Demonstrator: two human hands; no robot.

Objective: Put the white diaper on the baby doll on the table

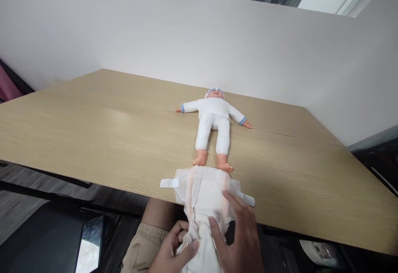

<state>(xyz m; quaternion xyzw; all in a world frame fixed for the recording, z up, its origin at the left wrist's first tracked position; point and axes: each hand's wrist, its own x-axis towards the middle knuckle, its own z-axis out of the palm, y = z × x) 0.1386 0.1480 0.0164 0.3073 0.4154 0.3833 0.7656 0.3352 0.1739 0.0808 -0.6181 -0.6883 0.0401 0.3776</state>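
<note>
A white disposable diaper [208,194] lies unfolded over the table's front edge, its near part hanging toward my lap. Its two side tabs are spread, the left one flat on the wood. My left hand [175,248] pinches the diaper's left edge between thumb and curled fingers, below table height. Over the right side is my right hand [238,233], slightly blurred, thumb and fingers apart; whether it presses on the diaper I cannot tell. Just beyond the diaper a baby doll [214,117] in white clothes and a printed cap lies on its back, arms out, feet toward me.
The wooden table [93,128] runs back to a white wall [174,37]. A phone or similar flat glossy device [89,244] rests at the lower left by a black seat [40,240]. A white rounded object [319,252] is under the table at right.
</note>
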